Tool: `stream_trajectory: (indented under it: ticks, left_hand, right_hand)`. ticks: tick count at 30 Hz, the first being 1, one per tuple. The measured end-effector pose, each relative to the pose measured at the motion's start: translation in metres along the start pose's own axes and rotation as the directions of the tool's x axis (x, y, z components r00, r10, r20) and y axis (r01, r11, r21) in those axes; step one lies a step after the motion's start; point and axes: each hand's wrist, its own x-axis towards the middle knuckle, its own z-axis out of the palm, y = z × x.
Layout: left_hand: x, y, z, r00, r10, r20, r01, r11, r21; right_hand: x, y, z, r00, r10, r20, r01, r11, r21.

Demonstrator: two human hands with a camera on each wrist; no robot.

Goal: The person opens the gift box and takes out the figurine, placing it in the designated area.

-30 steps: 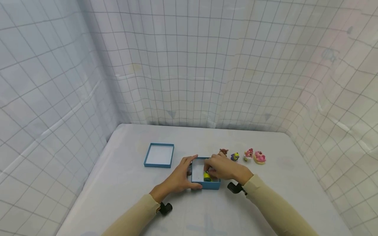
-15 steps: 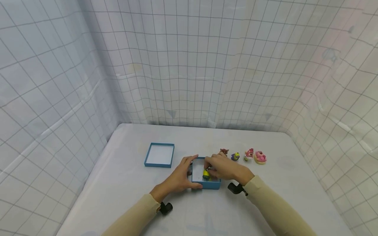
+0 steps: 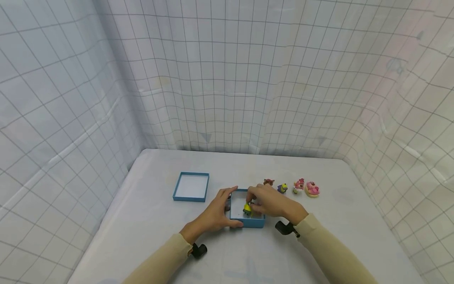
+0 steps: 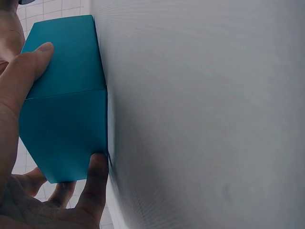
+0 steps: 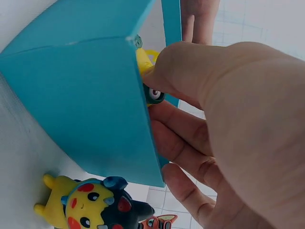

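Observation:
A blue open-topped box (image 3: 252, 223) with a white inside sits on the table. Its left side is held by my left hand (image 3: 214, 214), thumb on the front wall; in the left wrist view the fingers (image 4: 97, 176) press the adjoining teal wall. Reaching over the rim, my right hand (image 3: 270, 200) pinches a small yellow-and-green toy figure (image 3: 247, 209) inside the box. Right wrist view: the thumb covers much of that figure (image 5: 144, 62), and one round eye shows. Beyond the box wall, a yellow toy figure in a blue-and-black hood (image 5: 88, 202) lies near the fingers.
A shallow blue lid (image 3: 191, 186), white inside up, lies to the left. Behind and right of the box are a brown figure (image 3: 269, 182), a blue-and-yellow figure (image 3: 282, 188), a pink figure (image 3: 299, 185) and a pink figure on a tan ring (image 3: 312, 189).
The yellow-and-green figure has turned in my right fingers and shifted slightly left within the box. My left hand and the box have stayed in place.

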Motion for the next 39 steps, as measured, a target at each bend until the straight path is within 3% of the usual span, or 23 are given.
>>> stream_trajectory:
  ticks: [8,19,26,39]
  left_hand:
    - [0.000,-0.001,0.000,1.000,0.006,-0.001,-0.006,1.000,0.001]
    - [0.001,0.000,0.000,1.000,-0.001,0.002,0.001,1.000,0.019]
    - [0.000,-0.002,0.001,1.000,0.006,0.002,-0.006,0.999,0.037]
    - [0.000,-0.003,0.000,1.000,-0.002,-0.007,0.003,0.998,0.055]
  right_hand:
    - [-0.003,-0.001,-0.002,0.999,-0.026,-0.038,0.027,0.999,0.031]
    - [-0.009,0.000,-0.005,0.997,-0.006,-0.082,0.012,0.997,0.070]
    - [-0.013,0.004,-0.008,0.991,-0.055,-0.121,0.060,0.997,0.037]
    - [-0.021,0.004,-0.010,0.988,-0.048,-0.146,0.054,0.998,0.039]
